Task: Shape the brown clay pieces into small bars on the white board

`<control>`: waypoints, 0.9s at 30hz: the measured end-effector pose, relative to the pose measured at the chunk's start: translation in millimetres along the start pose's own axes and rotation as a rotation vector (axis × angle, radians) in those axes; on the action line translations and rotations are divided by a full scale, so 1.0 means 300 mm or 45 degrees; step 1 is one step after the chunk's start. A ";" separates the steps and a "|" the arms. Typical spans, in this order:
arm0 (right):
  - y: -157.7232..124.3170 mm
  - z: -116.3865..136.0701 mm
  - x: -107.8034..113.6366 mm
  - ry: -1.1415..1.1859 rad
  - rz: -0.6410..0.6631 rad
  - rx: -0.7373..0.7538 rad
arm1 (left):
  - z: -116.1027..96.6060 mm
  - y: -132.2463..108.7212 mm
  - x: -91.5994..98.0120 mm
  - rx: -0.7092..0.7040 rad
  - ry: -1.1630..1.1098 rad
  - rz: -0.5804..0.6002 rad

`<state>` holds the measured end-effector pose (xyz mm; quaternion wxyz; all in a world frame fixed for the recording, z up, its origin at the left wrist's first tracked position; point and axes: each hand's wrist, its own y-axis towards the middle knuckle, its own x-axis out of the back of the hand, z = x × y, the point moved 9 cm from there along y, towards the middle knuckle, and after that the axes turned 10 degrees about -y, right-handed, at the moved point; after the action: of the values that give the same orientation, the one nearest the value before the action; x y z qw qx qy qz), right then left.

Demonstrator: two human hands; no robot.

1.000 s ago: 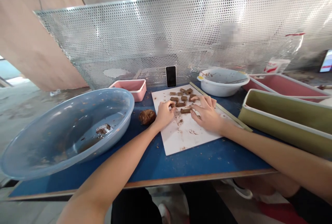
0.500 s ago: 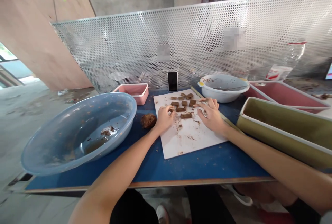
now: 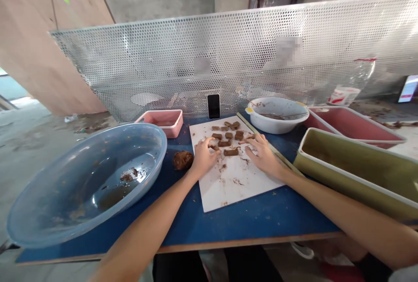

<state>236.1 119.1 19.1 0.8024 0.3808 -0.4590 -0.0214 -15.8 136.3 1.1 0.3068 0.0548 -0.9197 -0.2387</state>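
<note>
Several short brown clay pieces [image 3: 231, 152] lie in loose rows on a white board [image 3: 225, 186], among smears and crumbs. My left hand [image 3: 205, 159] is at the board's left side, thumb and index finger curled around a small clay piece [image 3: 214, 147]. On the right, my right hand [image 3: 261, 153] rests low over the board with its fingers apart, fingertips close to the clay pieces and holding nothing. A large brown clay lump [image 3: 183, 160] sits on the blue tabletop [image 3: 248, 225], just left of my left hand.
A big blue basin [image 3: 81, 181] with murky water stands left, a pink box [image 3: 174, 130] behind it. A phone [image 3: 214, 106] leans against the perforated metal screen [image 3: 156, 59]. Along the right are a thin stick [image 3: 281, 156], a white basin [image 3: 277, 127], pink trough [image 3: 362, 125] and green trough [image 3: 346, 177].
The view has shifted slightly, lowering the scene in the picture. My left hand has moved a little toward me with the small clay piece. My right hand stays near the rows.
</note>
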 end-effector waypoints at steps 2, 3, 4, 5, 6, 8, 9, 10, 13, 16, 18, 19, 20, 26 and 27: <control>-0.002 -0.001 -0.006 0.011 0.023 -0.009 | -0.003 -0.003 -0.002 -0.030 -0.012 0.016; -0.003 0.000 -0.010 0.011 0.030 -0.018 | -0.006 -0.005 -0.004 -0.047 -0.008 0.023; -0.004 0.002 -0.013 0.013 0.034 -0.027 | -0.010 -0.007 -0.005 -0.063 -0.001 0.027; -0.005 0.004 -0.016 0.017 0.036 -0.035 | -0.013 -0.008 -0.007 -0.078 0.004 0.027; -0.005 0.006 -0.020 0.025 0.039 -0.040 | -0.017 -0.008 -0.008 -0.092 0.005 0.022; -0.005 0.009 -0.030 0.043 0.054 -0.037 | -0.025 -0.007 -0.007 -0.111 -0.003 0.004; -0.004 0.009 -0.035 0.047 0.062 -0.034 | -0.026 -0.006 -0.005 -0.111 -0.011 -0.005; -0.004 0.007 -0.039 0.042 0.067 -0.034 | -0.027 -0.004 -0.004 -0.103 -0.020 -0.011; -0.008 -0.001 -0.044 -0.025 0.072 -0.047 | -0.023 -0.002 0.003 -0.045 -0.054 -0.016; -0.015 0.001 -0.043 -0.108 0.080 -0.057 | -0.023 -0.004 0.011 0.005 -0.074 -0.012; -0.019 0.007 -0.045 -0.134 0.092 -0.055 | -0.026 -0.005 0.015 0.025 -0.080 -0.014; -0.020 0.010 -0.047 -0.141 0.097 -0.054 | -0.028 -0.006 0.017 0.034 -0.084 -0.017; -0.020 0.011 -0.049 -0.147 0.100 -0.053 | -0.030 -0.006 0.019 0.042 -0.089 -0.020; -0.020 -0.010 -0.063 -0.191 0.114 -0.072 | -0.056 -0.011 0.016 -0.024 -0.108 -0.002; -0.020 -0.014 -0.064 -0.200 0.114 -0.075 | -0.059 -0.013 0.015 -0.044 -0.119 -0.003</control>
<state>229.9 124.7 0.3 0.7749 0.3331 -0.5364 -0.0289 -9.1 124.6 13.8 0.2642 0.0395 -0.9287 -0.2572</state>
